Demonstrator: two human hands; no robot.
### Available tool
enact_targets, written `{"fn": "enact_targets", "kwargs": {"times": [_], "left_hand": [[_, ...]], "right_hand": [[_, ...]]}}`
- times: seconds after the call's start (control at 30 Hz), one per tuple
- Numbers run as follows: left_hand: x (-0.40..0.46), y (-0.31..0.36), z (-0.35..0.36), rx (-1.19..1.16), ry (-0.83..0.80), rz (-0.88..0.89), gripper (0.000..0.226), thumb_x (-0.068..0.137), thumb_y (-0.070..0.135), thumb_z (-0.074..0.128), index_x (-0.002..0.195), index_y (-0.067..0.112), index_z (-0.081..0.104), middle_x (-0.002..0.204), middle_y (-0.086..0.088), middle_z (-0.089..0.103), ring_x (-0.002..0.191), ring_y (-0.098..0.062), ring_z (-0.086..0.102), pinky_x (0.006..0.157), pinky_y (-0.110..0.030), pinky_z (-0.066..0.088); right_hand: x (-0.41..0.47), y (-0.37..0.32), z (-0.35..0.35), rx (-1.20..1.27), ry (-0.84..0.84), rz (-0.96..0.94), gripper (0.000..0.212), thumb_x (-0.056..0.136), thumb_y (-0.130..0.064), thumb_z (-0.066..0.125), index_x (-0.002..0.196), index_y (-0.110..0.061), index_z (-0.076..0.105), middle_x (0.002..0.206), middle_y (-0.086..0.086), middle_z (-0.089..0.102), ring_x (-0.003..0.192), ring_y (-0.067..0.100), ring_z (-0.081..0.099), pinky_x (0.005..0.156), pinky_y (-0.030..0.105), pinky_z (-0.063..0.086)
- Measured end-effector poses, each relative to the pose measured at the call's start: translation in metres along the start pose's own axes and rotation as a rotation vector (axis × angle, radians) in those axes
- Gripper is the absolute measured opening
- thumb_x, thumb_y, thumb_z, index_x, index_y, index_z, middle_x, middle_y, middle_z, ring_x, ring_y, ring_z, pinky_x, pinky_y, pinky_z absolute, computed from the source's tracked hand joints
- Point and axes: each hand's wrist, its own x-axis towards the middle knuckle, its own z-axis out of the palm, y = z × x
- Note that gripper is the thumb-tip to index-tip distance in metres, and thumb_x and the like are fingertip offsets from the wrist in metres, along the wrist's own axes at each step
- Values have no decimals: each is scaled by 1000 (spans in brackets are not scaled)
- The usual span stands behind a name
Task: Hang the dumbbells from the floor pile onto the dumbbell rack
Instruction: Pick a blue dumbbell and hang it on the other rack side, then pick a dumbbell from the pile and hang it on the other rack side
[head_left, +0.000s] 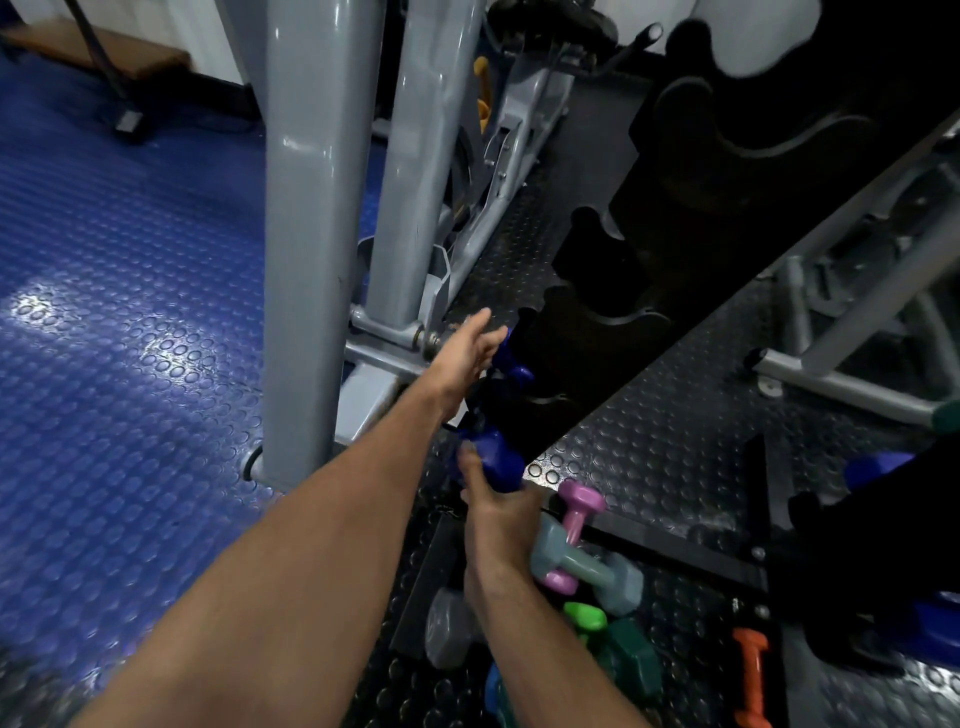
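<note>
While the right hand (498, 512) grips it, the blue dumbbell (496, 415) stands near-upright — top end against the rack (675, 249).

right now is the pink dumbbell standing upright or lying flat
Tipped: the pink dumbbell leans on the grey dumbbell in the floor pile, one head raised, the other low beside the right hand.

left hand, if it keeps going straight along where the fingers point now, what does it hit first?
Probably the black dumbbell rack. The left hand is open, fingers pointing up and right, already beside a blue dumbbell at the rack's lower notches. Depth is unclear; it might pass just in front.
</note>
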Motion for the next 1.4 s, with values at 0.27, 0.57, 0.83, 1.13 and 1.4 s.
{"fn": "enact_targets", "kwargs": {"times": [0.27, 0.57, 0.83, 1.13, 1.4], "left_hand": [[-11, -4, 1, 46, 18, 6, 62, 109, 49, 24, 160, 13, 30, 166, -3, 33, 154, -17, 28, 130, -40, 10], [-21, -6, 4, 50, 46, 50, 61, 109, 47, 30, 157, 9, 36, 163, -3, 39, 152, -17, 33, 128, -36, 13], [-42, -41, -13, 64, 119, 33, 64, 105, 58, 36, 153, 18, 47, 159, 3, 45, 147, -13, 38, 120, -39, 26], [-99, -134, -19, 58, 440, -97, 77, 80, 82, 46, 126, 26, 72, 127, -1, 72, 121, -21, 64, 115, -50, 41], [-172, -203, 49, 203, 648, -141, 52, 103, 44, 52, 142, 8, 53, 133, -7, 59, 125, -25, 57, 105, -36, 42]], "right_hand": [[4, -7, -6, -109, 34, -55, 69, 67, -54, 92, 108, -10, 57, 94, 4, 74, 86, 24, 71, 86, 38, 57], [2, -12, -17, -274, -50, -154, 63, 79, -58, 81, 107, -8, 52, 83, -10, 54, 80, 18, 60, 74, 28, 47], [-8, 16, -58, -558, -252, -285, 57, 79, -59, 80, 112, -29, 44, 105, -8, 63, 92, 10, 63, 74, 28, 50], [7, 56, -139, -901, -275, -284, 56, 92, -51, 68, 136, -20, 51, 128, -5, 56, 120, 16, 58, 98, 34, 51], [37, 79, -207, -1135, -231, -206, 65, 93, -51, 65, 146, -17, 46, 142, 10, 49, 130, 30, 46, 109, 42, 43]]}}
